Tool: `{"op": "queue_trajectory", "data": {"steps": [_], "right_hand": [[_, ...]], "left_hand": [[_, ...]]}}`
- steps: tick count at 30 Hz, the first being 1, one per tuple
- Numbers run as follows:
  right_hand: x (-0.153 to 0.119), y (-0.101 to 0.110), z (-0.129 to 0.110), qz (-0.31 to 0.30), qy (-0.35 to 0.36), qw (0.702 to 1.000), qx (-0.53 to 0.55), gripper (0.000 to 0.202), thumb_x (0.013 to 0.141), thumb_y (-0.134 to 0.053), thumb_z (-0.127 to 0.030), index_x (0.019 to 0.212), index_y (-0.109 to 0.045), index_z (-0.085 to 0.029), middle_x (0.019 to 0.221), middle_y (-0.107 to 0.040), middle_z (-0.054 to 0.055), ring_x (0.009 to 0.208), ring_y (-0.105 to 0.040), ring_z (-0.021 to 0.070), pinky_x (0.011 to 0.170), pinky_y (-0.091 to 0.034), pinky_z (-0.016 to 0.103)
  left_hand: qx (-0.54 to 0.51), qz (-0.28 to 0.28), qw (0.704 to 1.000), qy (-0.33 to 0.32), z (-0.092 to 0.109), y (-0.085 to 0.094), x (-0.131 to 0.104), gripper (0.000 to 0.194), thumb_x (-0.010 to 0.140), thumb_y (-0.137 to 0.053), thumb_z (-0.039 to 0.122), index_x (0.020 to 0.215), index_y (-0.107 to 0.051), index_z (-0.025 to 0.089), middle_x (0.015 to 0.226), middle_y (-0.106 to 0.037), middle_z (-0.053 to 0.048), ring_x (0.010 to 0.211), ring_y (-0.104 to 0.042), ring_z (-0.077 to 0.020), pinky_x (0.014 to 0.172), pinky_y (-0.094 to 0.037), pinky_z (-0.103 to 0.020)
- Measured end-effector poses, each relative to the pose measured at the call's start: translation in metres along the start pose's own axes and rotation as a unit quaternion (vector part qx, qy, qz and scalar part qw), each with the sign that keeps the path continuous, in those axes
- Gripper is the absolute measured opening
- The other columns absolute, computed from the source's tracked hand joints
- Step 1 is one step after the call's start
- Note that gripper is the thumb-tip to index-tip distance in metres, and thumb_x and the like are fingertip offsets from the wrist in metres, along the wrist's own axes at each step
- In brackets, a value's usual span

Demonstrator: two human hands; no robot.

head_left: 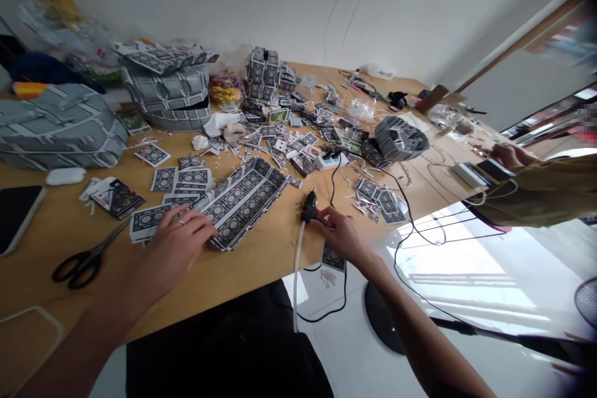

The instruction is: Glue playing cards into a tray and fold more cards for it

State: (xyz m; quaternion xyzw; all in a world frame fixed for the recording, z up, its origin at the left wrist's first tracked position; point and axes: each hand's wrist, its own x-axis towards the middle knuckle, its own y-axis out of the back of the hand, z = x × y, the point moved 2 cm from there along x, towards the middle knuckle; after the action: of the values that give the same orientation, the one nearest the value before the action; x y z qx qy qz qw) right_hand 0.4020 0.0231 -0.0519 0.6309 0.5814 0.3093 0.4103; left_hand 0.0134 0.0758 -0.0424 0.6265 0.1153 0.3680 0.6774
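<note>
Holding: one glue gun [309,206], right of the tray, gripped in my right hand [344,235], forearm angling up from lower right.
Tray: one, card-covered [247,202], on the table [261,261], my left hand [180,236] palm-down at its near-left end; can't tell if I'm pinching.
Hands: two, apart, the tray mostly between.
Scissors: one pair [91,259], left of my left hand.
</note>
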Motion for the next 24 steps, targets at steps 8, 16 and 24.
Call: {"op": "queue_trajectory", "data": {"steps": [8, 16, 24], "right_hand": [[-0.018, -0.048, -0.108, -0.131, 0.114, 0.95, 0.259, 0.04, 0.109, -0.048, -0.049, 0.091, -0.068, -0.019, 0.071, -0.059, -0.001, 0.066, -0.053, 0.0146, 0.064, -0.039, 0.027], [-0.018, -0.121, -0.16, -0.18, 0.13, 0.905, 0.362, 0.031, 0.11, -0.044, -0.04, 0.088, -0.056, -0.02, 0.078, -0.057, -0.001, 0.072, -0.052, 0.0149, 0.068, -0.04, 0.027], [-0.024, -0.144, -0.173, -0.209, 0.088, 0.857, 0.463, 0.03, 0.105, -0.056, -0.048, 0.101, -0.06, -0.019, 0.074, -0.053, -0.004, 0.066, -0.048, 0.0138, 0.062, -0.039, 0.027]], "left_hand": [[-0.052, 0.171, 0.977, 0.118, 0.025, 0.015, -0.015, 0.022, 0.101, -0.055, 0.014, 0.116, -0.07, 0.02, 0.118, -0.076, -0.009, 0.119, -0.069, -0.0268, 0.113, -0.05, -0.046], [-0.34, 0.112, 0.891, 0.279, 0.091, -0.035, -0.052, 0.059, 0.101, -0.064, 0.037, 0.155, -0.041, 0.028, 0.151, -0.055, -0.014, 0.134, -0.063, -0.0286, 0.108, -0.059, -0.043], [-0.538, 0.04, 0.73, 0.42, 0.079, -0.052, -0.08, 0.037, 0.102, -0.061, 0.044, 0.132, -0.052, 0.025, 0.089, -0.07, -0.001, 0.088, -0.072, -0.0201, 0.08, -0.061, -0.031]]}}
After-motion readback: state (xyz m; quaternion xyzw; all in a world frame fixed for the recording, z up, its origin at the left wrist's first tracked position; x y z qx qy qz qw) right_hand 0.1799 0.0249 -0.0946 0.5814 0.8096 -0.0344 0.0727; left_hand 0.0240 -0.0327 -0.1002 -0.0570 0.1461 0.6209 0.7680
